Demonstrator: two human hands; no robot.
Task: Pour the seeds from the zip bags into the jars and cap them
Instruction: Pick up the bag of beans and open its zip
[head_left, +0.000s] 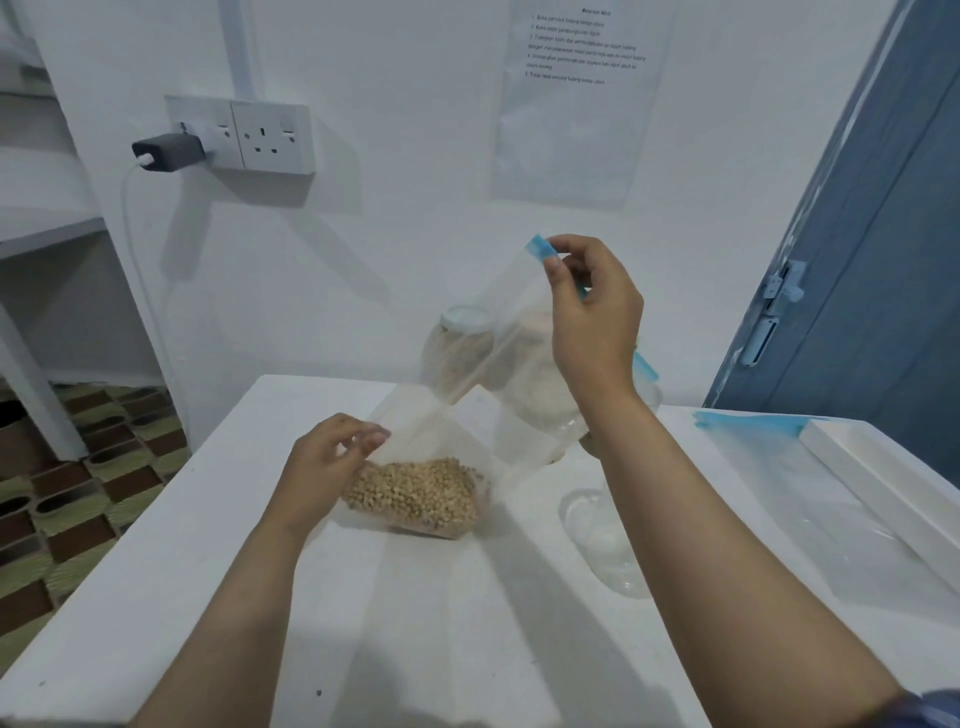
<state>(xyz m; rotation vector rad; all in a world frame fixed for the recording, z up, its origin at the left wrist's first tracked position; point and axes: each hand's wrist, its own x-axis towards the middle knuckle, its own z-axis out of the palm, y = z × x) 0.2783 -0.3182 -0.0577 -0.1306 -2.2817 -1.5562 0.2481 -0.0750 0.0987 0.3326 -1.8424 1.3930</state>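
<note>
The zip bag (457, 415) stands with its seeds (415, 491) on the white surface (260, 597), and its long axis rises slanted from low left to high right. The right hand (592, 312) pinches the blue zip strip at the top, well above the surface. The left hand (324, 467) is lower and nearer to the seeds; its fingers are loosely curled and touch the left side of the bag, though I cannot tell if they really grip it. An open clear jar (605, 540) stands to the right of the seeds, partly hidden under the right forearm. Behind the bag stand more jars (460, 348), blurred through the plastic. For pouring, the bag mouth probably must go down and to the right.
</note>
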